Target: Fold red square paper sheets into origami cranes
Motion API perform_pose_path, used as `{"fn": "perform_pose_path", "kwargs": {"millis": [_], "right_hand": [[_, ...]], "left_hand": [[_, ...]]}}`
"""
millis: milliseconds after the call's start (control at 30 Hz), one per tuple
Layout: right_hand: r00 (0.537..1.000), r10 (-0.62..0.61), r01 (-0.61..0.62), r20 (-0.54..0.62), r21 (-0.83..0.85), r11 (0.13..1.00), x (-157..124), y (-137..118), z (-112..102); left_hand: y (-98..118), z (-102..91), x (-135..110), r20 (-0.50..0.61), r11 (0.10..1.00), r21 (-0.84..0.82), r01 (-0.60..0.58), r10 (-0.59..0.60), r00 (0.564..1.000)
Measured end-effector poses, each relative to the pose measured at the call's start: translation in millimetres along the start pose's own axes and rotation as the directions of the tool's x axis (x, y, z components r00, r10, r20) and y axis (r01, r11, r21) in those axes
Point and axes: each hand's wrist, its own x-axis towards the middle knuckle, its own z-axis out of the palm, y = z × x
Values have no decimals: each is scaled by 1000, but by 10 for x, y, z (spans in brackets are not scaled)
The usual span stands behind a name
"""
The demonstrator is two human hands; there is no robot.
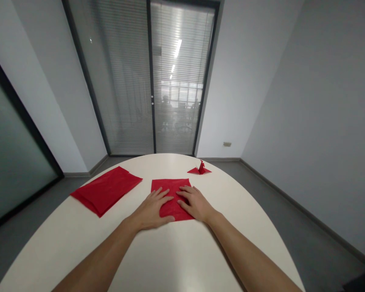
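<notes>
A square red sheet of paper [170, 184] lies flat on the white table in front of me. My left hand [155, 207] rests on its left side, fingers spread, thumb along the near edge. On its right side lies my right hand [196, 202], with the fingers stretched out and a little bent. Both palms cover parts of the sheet's sides. Neither hand grips anything. Beyond my right hand stands a small folded red paper crane [201, 168], its wings spread to both sides.
Larger red paper sheets [108, 188], loosely stacked, lie to the left on the round white table [158, 259]. Its curved edge runs round the far side and both flanks. Behind it are a glass partition with blinds [179, 121] and a pale wall [231, 101].
</notes>
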Motion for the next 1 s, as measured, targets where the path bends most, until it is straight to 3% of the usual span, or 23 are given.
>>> {"fn": "perform_pose_path", "kwargs": {"millis": [200,433,633,767,1000], "right_hand": [[992,-119,120,-32,65,991,-6,-8,-8],[975,-130,108,179,132,985,-31,51,-33],[984,-126,103,123,181,978,-21,52,-37],[988,-111,89,106,187,978,-31,25,-64],[994,-107,100,29,187,977,-34,58,-60]], "left_hand": [[-42,68,41,-58,999,11,52,-52,997],[-65,56,36,-88,996,-54,67,-71,994],[-58,8,23,-186,989,-146,-5,-23,982],[-70,-22,7,-255,972,-234,-6,-56,965],[-65,-40,-50,-257,959,-282,0,-75,963]]}}
